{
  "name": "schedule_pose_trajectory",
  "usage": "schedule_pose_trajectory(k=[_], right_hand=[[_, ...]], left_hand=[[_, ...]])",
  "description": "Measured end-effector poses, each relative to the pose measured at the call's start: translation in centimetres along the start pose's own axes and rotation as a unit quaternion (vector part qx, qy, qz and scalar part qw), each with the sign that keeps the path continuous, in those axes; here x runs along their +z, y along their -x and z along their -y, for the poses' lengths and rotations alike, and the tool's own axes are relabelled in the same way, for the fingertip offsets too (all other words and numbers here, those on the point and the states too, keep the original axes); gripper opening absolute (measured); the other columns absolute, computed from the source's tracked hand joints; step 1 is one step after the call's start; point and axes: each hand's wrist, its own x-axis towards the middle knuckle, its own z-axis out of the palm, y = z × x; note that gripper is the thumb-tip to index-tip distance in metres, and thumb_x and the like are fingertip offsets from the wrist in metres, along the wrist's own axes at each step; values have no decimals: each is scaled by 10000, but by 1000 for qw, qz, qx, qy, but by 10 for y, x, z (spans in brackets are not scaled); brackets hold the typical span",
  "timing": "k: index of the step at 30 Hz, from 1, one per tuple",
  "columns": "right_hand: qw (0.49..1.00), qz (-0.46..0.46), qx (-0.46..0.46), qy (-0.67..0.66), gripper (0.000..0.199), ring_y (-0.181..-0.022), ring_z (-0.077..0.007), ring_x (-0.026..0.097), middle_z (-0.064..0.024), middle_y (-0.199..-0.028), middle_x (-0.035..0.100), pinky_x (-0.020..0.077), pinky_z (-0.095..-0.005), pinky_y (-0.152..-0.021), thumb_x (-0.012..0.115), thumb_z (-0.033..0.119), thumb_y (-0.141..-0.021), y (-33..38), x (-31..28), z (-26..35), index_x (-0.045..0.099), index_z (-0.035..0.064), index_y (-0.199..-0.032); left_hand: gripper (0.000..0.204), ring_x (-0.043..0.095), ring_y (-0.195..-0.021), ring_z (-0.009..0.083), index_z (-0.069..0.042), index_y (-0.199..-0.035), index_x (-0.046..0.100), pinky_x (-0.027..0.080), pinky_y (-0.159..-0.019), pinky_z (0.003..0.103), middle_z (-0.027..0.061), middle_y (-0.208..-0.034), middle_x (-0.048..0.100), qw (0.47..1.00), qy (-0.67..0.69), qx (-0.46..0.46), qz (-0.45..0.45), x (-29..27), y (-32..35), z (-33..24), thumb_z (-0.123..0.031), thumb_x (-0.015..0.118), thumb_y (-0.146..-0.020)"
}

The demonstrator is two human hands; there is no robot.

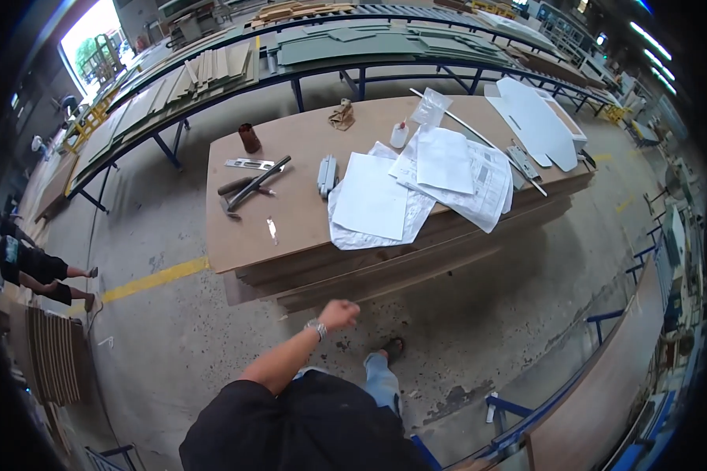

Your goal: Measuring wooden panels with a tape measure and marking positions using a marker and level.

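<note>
Fist-closed hand [339,314] on an outstretched arm, holding nothing visible, hangs just before the front edge of the brown stacked-board desk [291,228]. Which hand it is I cannot tell. White paper sheets [373,200] lie on the desk beyond it.

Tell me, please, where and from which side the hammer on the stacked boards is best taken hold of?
Probably by the handle. The hammer lies flat on the top board, its head toward the near left and its long dark handle slanting up to the right, free of the metal square beside it. Coming from above at the handle's middle looks simplest. The one hand in view is closed, well short of the stack.
</note>
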Motion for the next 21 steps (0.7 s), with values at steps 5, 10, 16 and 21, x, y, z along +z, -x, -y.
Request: schedule_pose_trajectory(k=[5,10,16,21], right_hand=[[971,-75,-47,222,147,-908,-228,613,-114,-958,624,507,-397,-820,641,176,-841,-81,20,111,621,53,-918],[934,-162,-84,308,118,-873,-228,613,-105,-925,610,513,-438,-816,653,146,-802,-157,35,224,605,57,-863],[916,-304,-189,182,448,-929,-343,670,-127,-1028,645,544,-509,-802,611,173,-793,-154,167,283,519,91,-1224],[918,-305,-241,81,384,-868,-361,668,-148,-968,653,566,-489,-742,615,164,-764,-151,148,215,562,7,-1111]], left_hand=[[282,666,-738,376,-52,-893,721,522,-679,431,183,-761,682,881,-268,267,-286,-6,-72,-161,-298,585,-889],[211,684,-784,381,-43,-858,706,559,-713,463,195,-884,703,761,-448,301,-360,-64,-174,-273,-154,531,-898],[228,729,-868,285,-119,-880,744,592,-718,393,129,-948,738,665,-691,74,-274,-90,-270,-303,-178,526,-913],[233,665,-1044,290,-101,-1033,692,538,-855,429,138,-1114,667,673,-704,114,-197,-137,-305,-260,-194,516,-911]])
